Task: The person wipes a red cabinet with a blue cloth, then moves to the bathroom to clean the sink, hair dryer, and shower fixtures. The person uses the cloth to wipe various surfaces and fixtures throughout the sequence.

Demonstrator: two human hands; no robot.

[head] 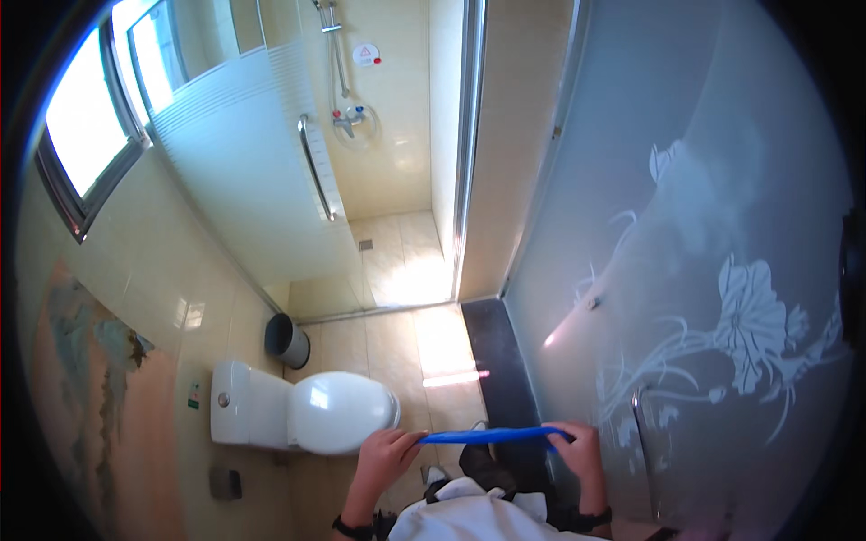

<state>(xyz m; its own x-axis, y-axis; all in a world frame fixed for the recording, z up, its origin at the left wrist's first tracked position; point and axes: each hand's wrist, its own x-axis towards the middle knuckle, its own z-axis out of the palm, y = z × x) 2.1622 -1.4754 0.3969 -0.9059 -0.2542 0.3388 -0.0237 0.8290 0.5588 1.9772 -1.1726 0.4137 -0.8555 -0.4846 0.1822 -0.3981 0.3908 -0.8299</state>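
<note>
Stretched level between my hands is a blue strip of thin, flexible material point(490, 436), perhaps a folded plastic bag; the picture does not settle which. Its left end is pinched in my left hand point(389, 456), close to the front of the closed toilet lid point(345, 411). My right hand point(575, 446) grips the other end, near the frosted glass door. Below the strip are my white top, dark trousers and shoes. A grey waste bin point(287, 340), standing upright, is on the floor beyond the toilet, by the left wall.
A frosted glass door point(649, 203) with a flower pattern and metal handle point(646, 453) rises at the right. Ahead is a shower enclosure with a glass panel point(250, 169) and a hand shower. A dark threshold point(504, 365) borders the tiled floor. A small box point(225, 484) hangs on the left wall.
</note>
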